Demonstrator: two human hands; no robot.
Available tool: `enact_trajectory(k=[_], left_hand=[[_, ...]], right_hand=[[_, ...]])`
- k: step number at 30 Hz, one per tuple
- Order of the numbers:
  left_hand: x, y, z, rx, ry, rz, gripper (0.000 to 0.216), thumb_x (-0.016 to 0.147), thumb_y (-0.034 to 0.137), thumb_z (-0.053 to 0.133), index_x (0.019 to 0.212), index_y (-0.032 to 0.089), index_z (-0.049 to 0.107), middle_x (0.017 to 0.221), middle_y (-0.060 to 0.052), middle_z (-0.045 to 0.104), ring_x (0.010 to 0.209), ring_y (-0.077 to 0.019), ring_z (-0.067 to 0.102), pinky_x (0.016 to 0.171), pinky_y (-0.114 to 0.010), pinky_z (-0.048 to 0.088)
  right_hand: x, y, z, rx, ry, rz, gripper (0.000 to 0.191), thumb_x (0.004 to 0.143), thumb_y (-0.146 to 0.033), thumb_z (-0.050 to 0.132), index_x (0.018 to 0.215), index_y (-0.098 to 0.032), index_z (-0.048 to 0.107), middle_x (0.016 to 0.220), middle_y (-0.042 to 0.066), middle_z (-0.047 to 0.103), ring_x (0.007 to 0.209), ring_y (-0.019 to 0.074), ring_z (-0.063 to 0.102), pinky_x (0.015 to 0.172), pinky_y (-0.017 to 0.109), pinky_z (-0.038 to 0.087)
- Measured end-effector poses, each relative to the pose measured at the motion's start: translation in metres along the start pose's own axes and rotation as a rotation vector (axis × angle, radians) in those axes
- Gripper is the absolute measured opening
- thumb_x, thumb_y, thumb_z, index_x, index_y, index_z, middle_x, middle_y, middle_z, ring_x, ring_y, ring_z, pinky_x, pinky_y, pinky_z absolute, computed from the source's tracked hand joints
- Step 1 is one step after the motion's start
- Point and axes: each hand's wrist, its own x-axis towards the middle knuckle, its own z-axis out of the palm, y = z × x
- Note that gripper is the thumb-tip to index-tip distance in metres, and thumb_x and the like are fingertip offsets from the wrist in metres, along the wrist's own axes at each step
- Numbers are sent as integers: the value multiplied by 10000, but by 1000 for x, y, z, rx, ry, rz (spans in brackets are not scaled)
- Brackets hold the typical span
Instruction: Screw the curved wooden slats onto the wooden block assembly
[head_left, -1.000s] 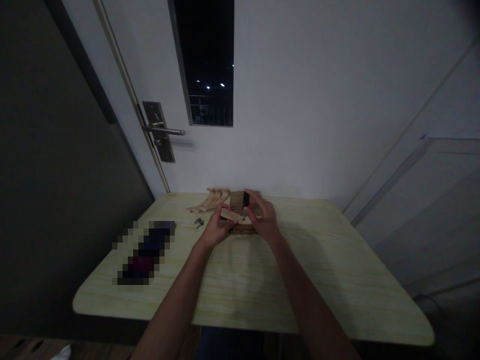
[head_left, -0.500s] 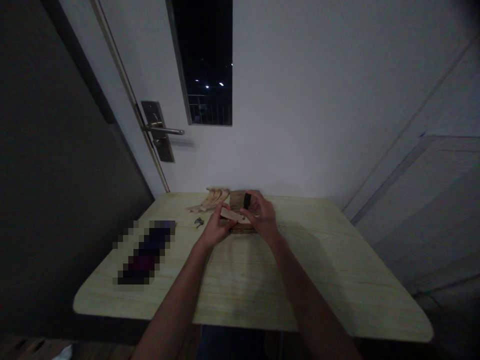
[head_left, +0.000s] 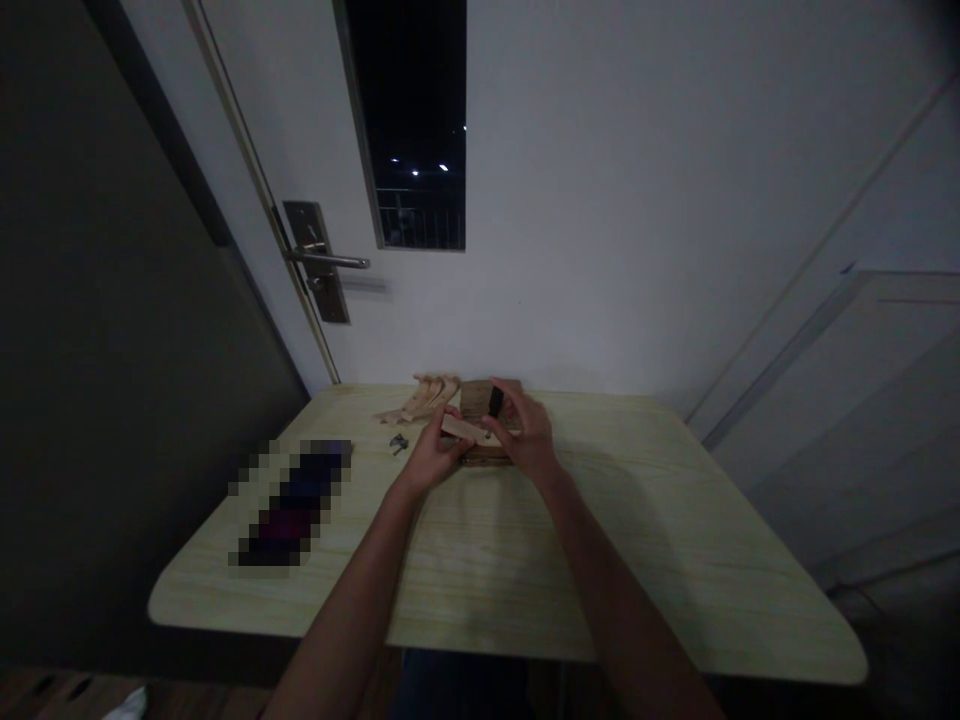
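Observation:
My left hand point(head_left: 435, 458) is closed on one end of a pale flat wooden strip point(head_left: 460, 429), which it steadies near the back of the table. In my right hand point(head_left: 531, 432), thumb and fingers pinch a small black block-like object point(head_left: 496, 401) above the strip; its exact kind is too dark to tell. A tiny metal piece point(head_left: 487, 434), perhaps a screw head, shows on the strip below the right thumb. Behind and beneath the hands lies brown, cardboard-like material point(head_left: 474, 398), partly hidden by them.
Several curved pale wooden pieces point(head_left: 429, 394) lie at the back, left of the hands. Small metal parts point(head_left: 398, 443) rest on the table point(head_left: 495, 560) nearby. Further left is a blurred-out dark item point(head_left: 296, 500). A white door with a metal handle point(head_left: 330, 261) rises behind the table.
The black object in my right hand has tilted slightly. Both hands otherwise keep nearly the same place over the strip.

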Motion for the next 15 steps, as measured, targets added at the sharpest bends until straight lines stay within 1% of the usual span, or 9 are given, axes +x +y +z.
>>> enact_trajectory(k=[4, 6, 8, 10, 13, 15], left_hand=[[-1, 3, 1, -46, -26, -27, 424, 713, 390, 718, 991, 193, 467, 859, -3, 587, 784, -160, 571, 702, -276, 455], [-2, 5, 1, -60, -25, -33, 424, 711, 381, 721, 993, 196, 464, 857, -1, 583, 792, -161, 573, 705, -277, 457], [-2, 6, 0, -57, -17, -31, 415, 710, 374, 720, 986, 199, 465, 862, -2, 581, 800, -161, 573, 708, -276, 456], [-2, 6, 0, -35, -15, -24, 400, 710, 363, 718, 974, 194, 470, 868, -6, 581, 801, -160, 572, 715, -276, 454], [-1, 5, 0, -13, -11, -13, 389, 714, 353, 717, 967, 187, 472, 863, -5, 578, 795, -159, 573, 721, -279, 456], [0, 4, 0, -15, -5, -6, 392, 712, 352, 722, 967, 187, 475, 860, -2, 576, 796, -159, 576, 724, -278, 457]], right_hand=[[0, -1, -3, 17, -23, -57, 422, 910, -336, 519, 1325, -260, 533, 1236, 64, 669, 999, 219, 661, 924, 400, 480], [0, 0, -4, 72, -42, -63, 415, 929, -313, 474, 1340, -263, 516, 1230, 61, 672, 1024, 216, 661, 942, 403, 482], [1, 1, -4, 132, -66, -32, 406, 927, -317, 488, 1330, -273, 519, 1184, 51, 687, 948, 200, 677, 910, 386, 507], [1, 3, -4, 148, -74, 8, 405, 904, -337, 546, 1304, -278, 540, 1124, 43, 698, 845, 186, 671, 848, 363, 530], [1, 3, -2, 96, -55, 41, 406, 868, -352, 617, 1266, -281, 578, 1041, 33, 707, 773, 181, 645, 803, 349, 534], [0, 1, -1, 68, -55, 44, 403, 868, -352, 621, 1265, -286, 582, 1047, 30, 709, 760, 176, 644, 799, 341, 535]])
